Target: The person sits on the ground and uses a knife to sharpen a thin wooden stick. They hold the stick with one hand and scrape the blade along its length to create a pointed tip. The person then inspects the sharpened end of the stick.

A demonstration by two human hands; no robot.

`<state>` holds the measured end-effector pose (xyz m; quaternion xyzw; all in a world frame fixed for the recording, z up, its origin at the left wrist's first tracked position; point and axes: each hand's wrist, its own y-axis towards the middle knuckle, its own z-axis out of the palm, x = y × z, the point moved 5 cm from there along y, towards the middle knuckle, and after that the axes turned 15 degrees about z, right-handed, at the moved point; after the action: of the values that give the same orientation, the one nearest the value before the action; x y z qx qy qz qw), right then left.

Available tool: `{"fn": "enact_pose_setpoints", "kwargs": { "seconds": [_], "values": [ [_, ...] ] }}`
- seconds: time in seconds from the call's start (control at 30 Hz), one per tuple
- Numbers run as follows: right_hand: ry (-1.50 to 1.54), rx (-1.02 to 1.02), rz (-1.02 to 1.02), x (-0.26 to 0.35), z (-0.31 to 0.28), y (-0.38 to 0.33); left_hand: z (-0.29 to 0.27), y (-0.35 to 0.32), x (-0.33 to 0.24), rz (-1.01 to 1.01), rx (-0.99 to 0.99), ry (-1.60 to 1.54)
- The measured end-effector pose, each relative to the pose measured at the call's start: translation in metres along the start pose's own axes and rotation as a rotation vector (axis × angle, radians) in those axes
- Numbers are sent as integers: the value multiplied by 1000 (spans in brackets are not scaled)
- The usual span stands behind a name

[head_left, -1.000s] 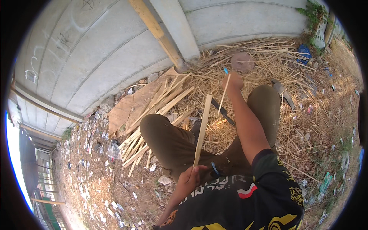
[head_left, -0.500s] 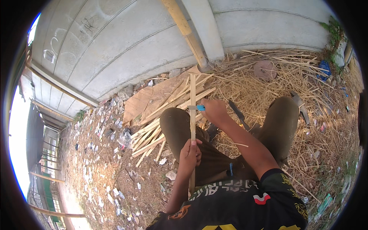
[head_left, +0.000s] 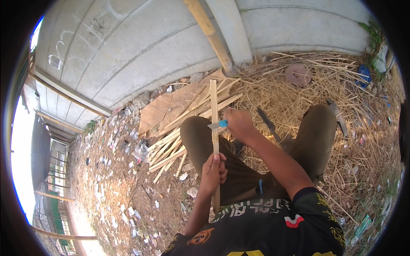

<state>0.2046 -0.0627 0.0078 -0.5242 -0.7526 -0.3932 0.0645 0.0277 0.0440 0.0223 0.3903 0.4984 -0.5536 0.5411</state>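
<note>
My left hand (head_left: 213,173) is closed around the lower part of a long pale bamboo strip (head_left: 215,141), which stands upright in the view over my left thigh. In my right hand (head_left: 240,123) is a knife (head_left: 222,123) with a blue handle. Its short grey blade lies across the strip above my left hand, tip pointing left and slightly raised. My right fingers are wrapped about the handle and hide most of it. Below my left hand the strip's lower end runs toward my shirt.
Left of my knee, pale bamboo strips (head_left: 168,153) lie heaped beside a brown board (head_left: 164,109). Shavings (head_left: 277,94) cover the ground ahead. A dark long blade (head_left: 269,123) lies between my knees, a hammer-like tool (head_left: 337,117) by my right knee. A wall (head_left: 141,47) and bamboo pole (head_left: 207,32) stand ahead.
The knife blade has gone from lying level across the strip to a slant, a little lower. A thin shaving over my right forearm no longer shows there. My left hand keeps its hold.
</note>
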Motion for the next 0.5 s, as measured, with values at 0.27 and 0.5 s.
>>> {"fn": "enact_pose_setpoints", "kwargs": {
  "seconds": [0.27, 0.5],
  "values": [
    [-33, -132, -53, -3, -1, 12, 6, 0, -2, 10, -9, 26],
    [-91, -200, 28, -29, -4, 25, 19, 1, -2, -11, 19, -14]
  ]
}}
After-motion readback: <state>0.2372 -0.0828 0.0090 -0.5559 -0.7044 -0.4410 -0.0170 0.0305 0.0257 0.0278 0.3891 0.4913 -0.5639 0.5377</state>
